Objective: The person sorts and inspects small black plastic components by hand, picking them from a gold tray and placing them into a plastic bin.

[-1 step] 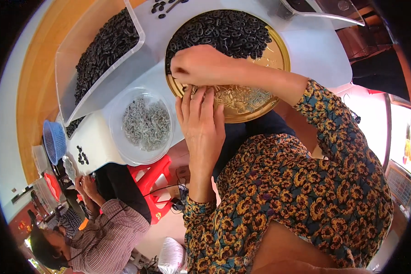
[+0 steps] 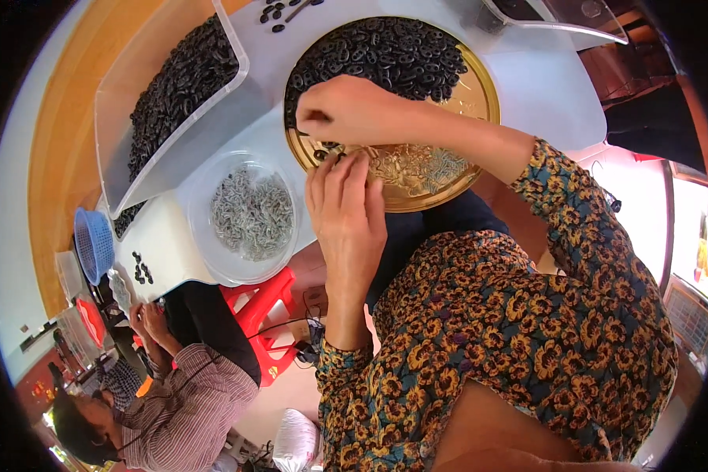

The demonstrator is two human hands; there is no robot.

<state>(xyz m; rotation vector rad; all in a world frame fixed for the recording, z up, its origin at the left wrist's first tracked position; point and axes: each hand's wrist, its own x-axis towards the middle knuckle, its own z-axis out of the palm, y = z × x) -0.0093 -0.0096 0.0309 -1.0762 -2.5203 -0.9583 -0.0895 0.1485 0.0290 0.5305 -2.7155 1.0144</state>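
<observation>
A: Where are the black pieces (image 2: 393, 51) placed?

B: They are heaped over the far side of the gold tray (image 2: 492, 94); silver bits (image 2: 444, 169) are scattered on its near side.

A: How is the left hand (image 2: 342, 200) held?

B: It is laid over the tray's near left edge, its fingers bent and kept nearly together, the thumb slightly apart. Dark rings (image 2: 320, 155) are seen just by the tips; whether anything is gripped cannot be told.

A: And the right hand (image 2: 346, 110)?

B: It is held above the tray, just beyond the left, with part of the heap covered. Its fingers are curled in; since the tips are hidden, it cannot be told whether a piece is clamped.

A: What is set on the counter (image 2: 547, 94) to the left?

B: A bowl (image 2: 200, 228) is filled with silver bits, and beyond it a clear bin (image 2: 114, 157) is loaded with black pieces.
</observation>
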